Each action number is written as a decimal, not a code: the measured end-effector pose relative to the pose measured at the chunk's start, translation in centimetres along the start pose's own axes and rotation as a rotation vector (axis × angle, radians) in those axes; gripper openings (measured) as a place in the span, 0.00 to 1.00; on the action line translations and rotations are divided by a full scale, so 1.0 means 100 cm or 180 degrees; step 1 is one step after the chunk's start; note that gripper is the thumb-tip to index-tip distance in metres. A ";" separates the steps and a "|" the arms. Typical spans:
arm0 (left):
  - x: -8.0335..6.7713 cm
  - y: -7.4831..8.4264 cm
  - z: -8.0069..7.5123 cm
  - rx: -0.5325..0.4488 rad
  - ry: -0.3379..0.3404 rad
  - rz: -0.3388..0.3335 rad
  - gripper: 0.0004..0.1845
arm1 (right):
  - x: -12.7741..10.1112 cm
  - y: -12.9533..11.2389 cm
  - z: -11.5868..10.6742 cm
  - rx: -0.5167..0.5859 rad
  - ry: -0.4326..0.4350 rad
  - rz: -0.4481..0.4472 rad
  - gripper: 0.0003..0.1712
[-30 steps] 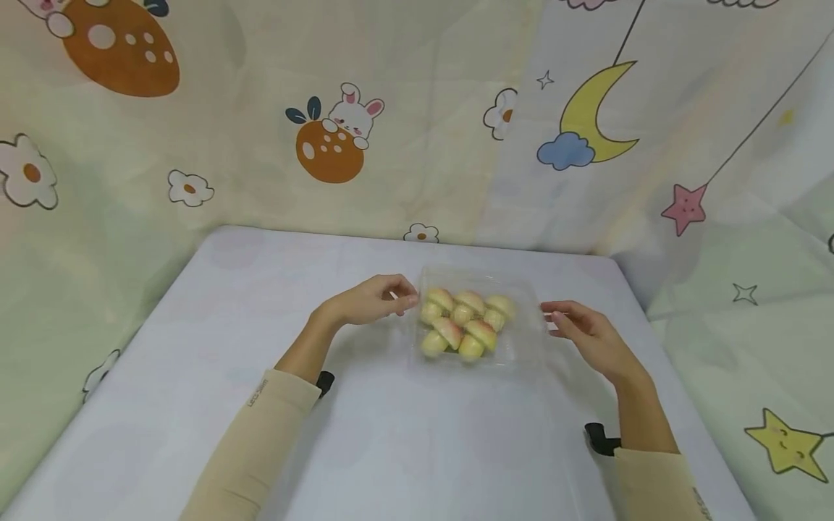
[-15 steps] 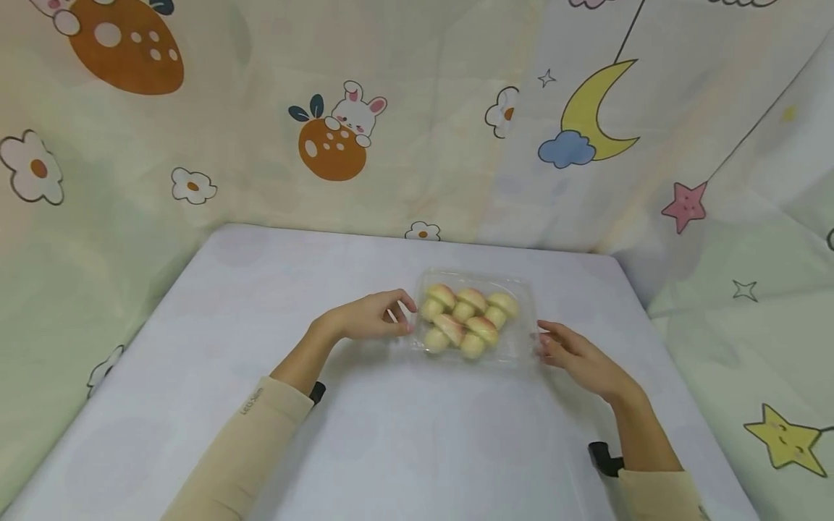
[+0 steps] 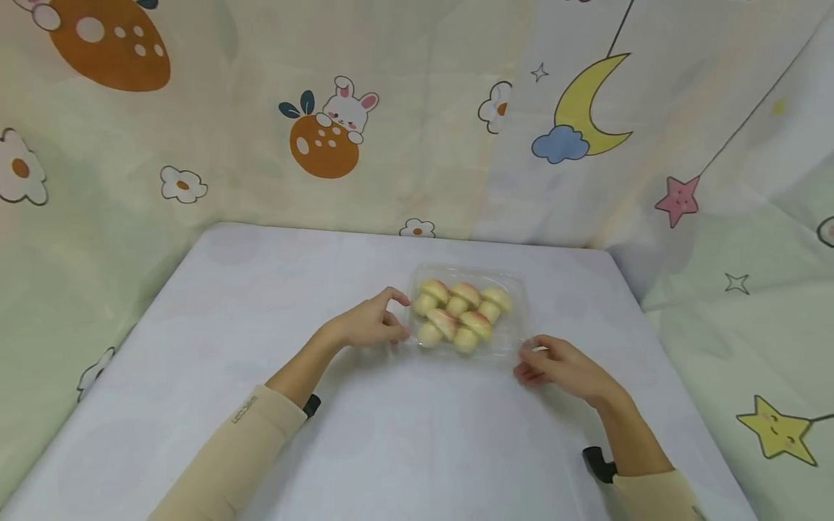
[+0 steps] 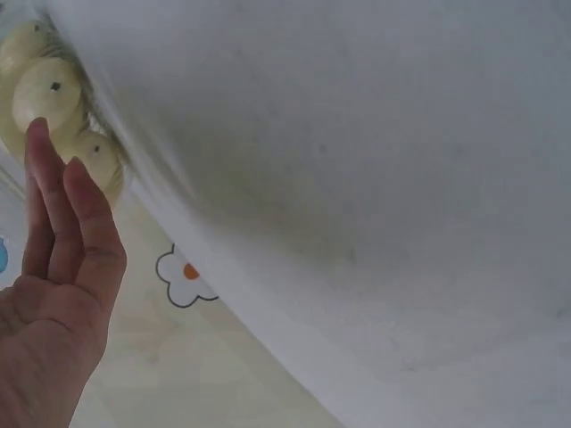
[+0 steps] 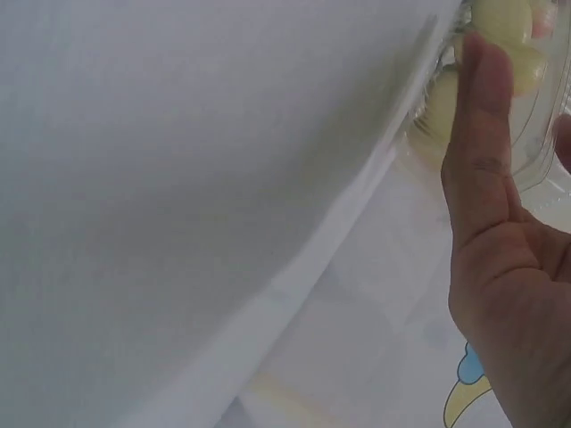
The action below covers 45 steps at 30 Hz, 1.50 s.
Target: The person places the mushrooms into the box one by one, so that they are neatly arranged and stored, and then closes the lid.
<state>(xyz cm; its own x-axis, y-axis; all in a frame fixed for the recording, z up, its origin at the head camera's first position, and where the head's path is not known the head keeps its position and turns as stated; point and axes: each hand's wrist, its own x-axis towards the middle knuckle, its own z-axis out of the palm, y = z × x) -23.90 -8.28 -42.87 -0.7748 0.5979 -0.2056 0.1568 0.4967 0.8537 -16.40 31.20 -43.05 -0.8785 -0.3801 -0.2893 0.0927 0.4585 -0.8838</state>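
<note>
A clear plastic box (image 3: 512,340) lies on the white-covered table. Inside it sit several yellow, mushroom-shaped pieces (image 3: 464,297) with pinkish-orange tops. At the box's left side is my left hand (image 3: 368,323), its index finger and thumb spread apart against the edge; the left wrist view shows the other fingers fairly straight beside the yellow pieces (image 4: 49,94). My right hand (image 3: 563,367) is at the near right corner, thumb and fingers bent about it in what looks like a pinch. The exact contact there is partly hidden, though the right wrist view shows the box (image 5: 535,169) beside the fingers.
White cloth covers the table (image 3: 423,449). Behind and at both sides hangs a printed curtain (image 3: 417,145) with rabbits, flowers, a moon and stars. A black wrist mount (image 3: 598,464) sits by the right cuff, another (image 3: 311,405) by the left.
My right hand has moved from the box's right side toward me and left, to its near corner. The left hand has slid slightly nearer along the left edge. The box has shifted a little left.
</note>
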 end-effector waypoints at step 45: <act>-0.005 -0.001 0.038 -0.1795 0.0837 -0.1012 0.20 | 0.039 0.002 0.027 0.2733 0.0776 0.0342 0.07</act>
<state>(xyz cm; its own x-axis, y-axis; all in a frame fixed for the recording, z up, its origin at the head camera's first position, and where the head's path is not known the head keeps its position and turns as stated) -21.18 -6.25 -44.68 -0.8641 0.2703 -0.4246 -0.3888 0.1775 0.9041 -18.50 27.67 -45.34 -0.9109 -0.1438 -0.3867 0.4126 -0.3138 -0.8552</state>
